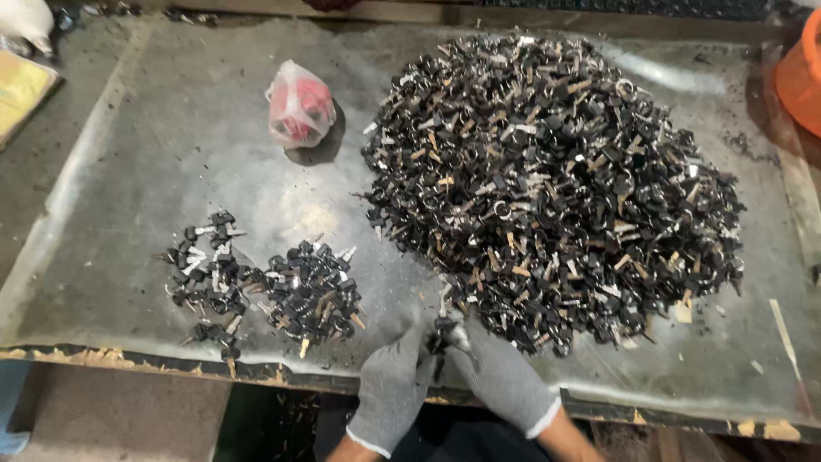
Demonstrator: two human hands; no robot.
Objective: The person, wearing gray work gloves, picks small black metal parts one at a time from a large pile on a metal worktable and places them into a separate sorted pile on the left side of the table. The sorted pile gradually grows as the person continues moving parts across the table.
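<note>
Both my hands wear grey knit gloves near the table's front edge. My left hand [392,389] and my right hand [500,376] meet over a small black-headed key [445,328], each pinching it between the fingertips. Just beyond them lies a large heap of black-headed keys [556,180] with silver and brass blades. To the left are two small sorted piles: one [315,293] nearer the middle and one [208,278] further left.
The worktable has a grey metal sheet top [154,154] with a chipped front edge. A knotted clear plastic bag with red contents [299,107] sits at the back left. An orange container [804,73] stands at the right edge.
</note>
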